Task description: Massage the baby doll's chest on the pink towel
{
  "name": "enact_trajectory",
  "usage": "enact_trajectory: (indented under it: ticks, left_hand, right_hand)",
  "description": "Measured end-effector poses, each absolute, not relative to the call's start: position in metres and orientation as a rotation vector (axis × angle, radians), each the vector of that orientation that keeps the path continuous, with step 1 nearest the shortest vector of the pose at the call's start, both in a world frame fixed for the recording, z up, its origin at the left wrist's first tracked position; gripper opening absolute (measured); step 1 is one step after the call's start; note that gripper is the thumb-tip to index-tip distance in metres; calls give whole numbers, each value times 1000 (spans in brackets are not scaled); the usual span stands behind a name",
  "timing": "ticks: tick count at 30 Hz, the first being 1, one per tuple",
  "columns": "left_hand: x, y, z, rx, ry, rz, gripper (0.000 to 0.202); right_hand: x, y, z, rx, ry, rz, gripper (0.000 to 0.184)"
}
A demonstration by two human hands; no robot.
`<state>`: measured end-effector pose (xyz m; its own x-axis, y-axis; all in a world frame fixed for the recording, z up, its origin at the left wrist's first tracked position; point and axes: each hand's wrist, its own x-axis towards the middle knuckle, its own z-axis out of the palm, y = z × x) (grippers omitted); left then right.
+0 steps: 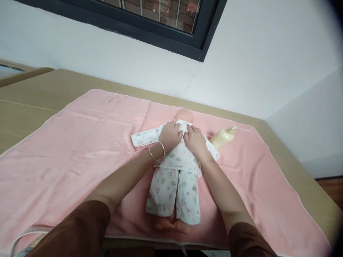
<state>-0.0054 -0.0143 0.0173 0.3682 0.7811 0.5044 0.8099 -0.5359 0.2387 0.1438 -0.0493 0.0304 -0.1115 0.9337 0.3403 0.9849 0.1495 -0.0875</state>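
Note:
A baby doll point(184, 115) in a white printed top point(179, 157) and matching trousers point(163, 191) lies on a pink blanket point(80, 153), its bare feet toward me. My left hand point(170, 136) rests on the upper left of the doll's top, fingers laid out over the cloth, with a bangle on the wrist. On the upper right of the same top, my right hand point(195, 140) lies with its fingers stretched out and slightly bent. Neither hand visibly grips the cloth. One sleeve point(146, 137) of the top spreads out to the left.
A bottle of pale lotion or milk point(223, 137) lies on its side to the right of the doll. The blanket covers much of a wooden table point(77, 80). Behind it stand a white wall point(120, 67) and a dark-framed window point(199, 43).

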Motion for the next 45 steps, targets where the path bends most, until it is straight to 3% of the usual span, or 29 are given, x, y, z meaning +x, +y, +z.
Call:
enact_trajectory:
  ticks: [19, 32, 45]
  left_hand:
    - [-6, 0, -2, -2702, -1409, -1217, 41]
    - [-7, 6, -9, -2692, -1386, -1184, 46]
    - [-3, -13, 1, -2481, -1404, -1162, 24]
  right_hand:
    - [157, -37, 16, -1626, -2087, -51, 53]
    - [158, -34, 14, -1715, -2079, 53, 57]
    - [137, -54, 29, -1843, -2050, -232, 45]
